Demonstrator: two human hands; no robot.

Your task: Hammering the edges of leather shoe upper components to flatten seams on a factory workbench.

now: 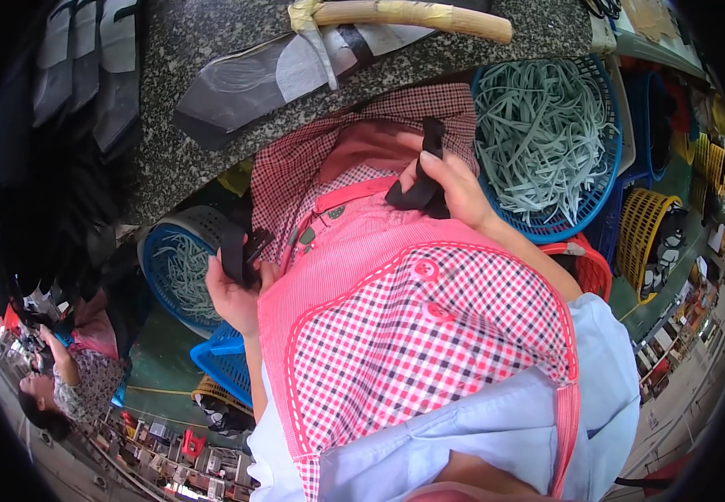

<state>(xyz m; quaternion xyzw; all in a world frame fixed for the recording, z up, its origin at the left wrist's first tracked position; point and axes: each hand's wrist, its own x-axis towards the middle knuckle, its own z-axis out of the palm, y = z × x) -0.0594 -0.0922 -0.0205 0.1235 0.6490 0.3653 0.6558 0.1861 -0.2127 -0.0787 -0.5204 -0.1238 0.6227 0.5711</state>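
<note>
Above my apron-covered lap, my right hand is closed on a folded black strap, its thumb pressed along it. Lower and to the left, my left hand pinches another looped length of black strap. A small dark piece, perhaps a buckle, shows beside it. I cannot tell whether both hands hold ends of one strap. On the speckled stone table in front lies a wooden-handled hammer, resting across a flat dark grey piece with a light patch.
Right of me stands a blue basket heaped with pale green strips; a smaller one is at left. Dark grey-tipped pieces pile at the table's left. A red basket and yellow basket stand right. Another person works at left.
</note>
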